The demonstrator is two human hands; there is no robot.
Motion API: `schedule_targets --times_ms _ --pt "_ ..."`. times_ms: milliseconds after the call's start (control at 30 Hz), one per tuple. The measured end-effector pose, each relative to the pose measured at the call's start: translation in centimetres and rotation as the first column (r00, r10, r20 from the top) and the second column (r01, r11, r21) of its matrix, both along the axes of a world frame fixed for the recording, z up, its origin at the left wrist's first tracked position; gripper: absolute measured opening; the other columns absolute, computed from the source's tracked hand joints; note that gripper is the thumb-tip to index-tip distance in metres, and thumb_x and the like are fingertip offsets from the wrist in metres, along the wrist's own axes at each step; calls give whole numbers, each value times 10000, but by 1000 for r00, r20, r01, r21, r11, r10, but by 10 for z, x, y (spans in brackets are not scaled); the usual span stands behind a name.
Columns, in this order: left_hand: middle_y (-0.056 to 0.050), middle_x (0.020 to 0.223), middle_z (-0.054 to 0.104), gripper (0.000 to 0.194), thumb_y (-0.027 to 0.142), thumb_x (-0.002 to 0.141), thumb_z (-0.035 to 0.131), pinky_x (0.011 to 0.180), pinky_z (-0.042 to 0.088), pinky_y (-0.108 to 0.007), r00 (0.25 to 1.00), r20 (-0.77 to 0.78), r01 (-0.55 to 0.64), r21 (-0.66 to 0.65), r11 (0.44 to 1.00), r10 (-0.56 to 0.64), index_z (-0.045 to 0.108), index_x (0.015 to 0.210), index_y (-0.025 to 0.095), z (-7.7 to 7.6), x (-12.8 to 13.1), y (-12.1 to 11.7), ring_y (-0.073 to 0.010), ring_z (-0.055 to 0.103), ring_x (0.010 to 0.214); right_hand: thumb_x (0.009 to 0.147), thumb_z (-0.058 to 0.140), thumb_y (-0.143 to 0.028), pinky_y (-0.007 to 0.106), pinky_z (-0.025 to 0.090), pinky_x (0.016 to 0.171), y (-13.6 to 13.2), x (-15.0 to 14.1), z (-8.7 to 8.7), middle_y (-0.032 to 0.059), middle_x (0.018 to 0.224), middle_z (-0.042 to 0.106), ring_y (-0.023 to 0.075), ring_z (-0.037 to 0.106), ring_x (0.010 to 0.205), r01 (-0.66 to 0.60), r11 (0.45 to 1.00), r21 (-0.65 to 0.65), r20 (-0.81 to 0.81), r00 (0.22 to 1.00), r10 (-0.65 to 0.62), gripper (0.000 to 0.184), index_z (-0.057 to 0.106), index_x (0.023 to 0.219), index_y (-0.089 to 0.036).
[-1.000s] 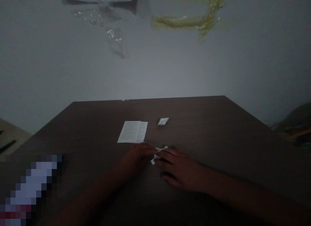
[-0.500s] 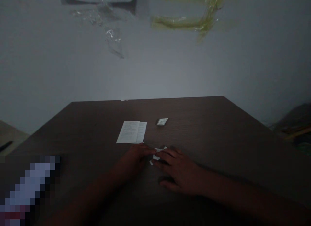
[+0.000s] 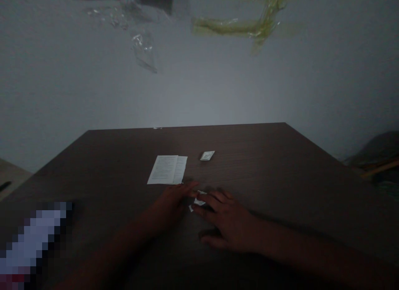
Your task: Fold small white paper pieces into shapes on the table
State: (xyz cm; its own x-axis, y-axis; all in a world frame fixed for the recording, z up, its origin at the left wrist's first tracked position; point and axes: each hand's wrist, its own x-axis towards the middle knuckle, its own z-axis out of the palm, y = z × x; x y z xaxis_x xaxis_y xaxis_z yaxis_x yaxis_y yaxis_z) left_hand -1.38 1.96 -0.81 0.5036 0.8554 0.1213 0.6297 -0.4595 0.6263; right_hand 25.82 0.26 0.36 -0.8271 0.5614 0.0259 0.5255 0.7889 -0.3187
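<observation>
A small piece of white paper [image 3: 200, 201] lies on the dark wooden table [image 3: 249, 157], partly covered by fingers. My right hand [image 3: 226, 219] rests over it with the fingers spread, the fingertips touching the paper. My left hand [image 3: 173, 202] is beside the paper's left side, fingers stretched towards it; its fingertips are at the paper's upper left edge. Dim light hides whether the left hand touches it. Two overlapping printed sheets [image 3: 163, 169] lie flat just beyond my left hand. Farther back sits a small folded white paper [image 3: 207, 156].
A pixelated pale object with a dark edge [image 3: 37, 236] lies at the table's left front. Behind the table stands a grey wall [image 3: 199, 86] with clear tape [image 3: 143, 47] and yellow tape [image 3: 230, 27] on it. Dark, unclear things [image 3: 380, 157] are at the far right.
My left fingers have lifted and shifted slightly up from the small paper, showing more of it. The right hand has moved slightly left. The view has shifted a little.
</observation>
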Motion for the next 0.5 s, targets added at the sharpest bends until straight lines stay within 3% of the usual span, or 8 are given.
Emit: schedule_targets --times_ms 133,300,500 --pt "-93 1534 678 606 179 931 647 1218 494 -586 1000 -30 -8 -28 1000 8 616 1524 299 3 1 -2 -336 638 1404 1034 634 -671 686 386 1235 0 0 -3 178 1726 438 449 442 1517 21 999 24 -1 1000 -21 785 493 1658 -216" --pt "-68 1471 722 509 246 937 714 1211 509 -539 1000 14 -9 -47 999 10 675 1435 345 3 0 -2 -328 663 1357 1044 617 -672 673 394 1231 0 1 -6 162 1722 448 439 454 1508 4 999 33 -21 1000 -4 775 478 1668 -235" --pt "-57 1394 756 422 206 919 674 1188 524 -519 999 24 -33 -105 994 36 711 1327 307 5 5 0 -327 697 1305 1039 630 -664 692 373 1234 2 1 -7 167 1729 437 449 455 1506 -8 1000 16 -55 998 9 793 459 1679 -229"
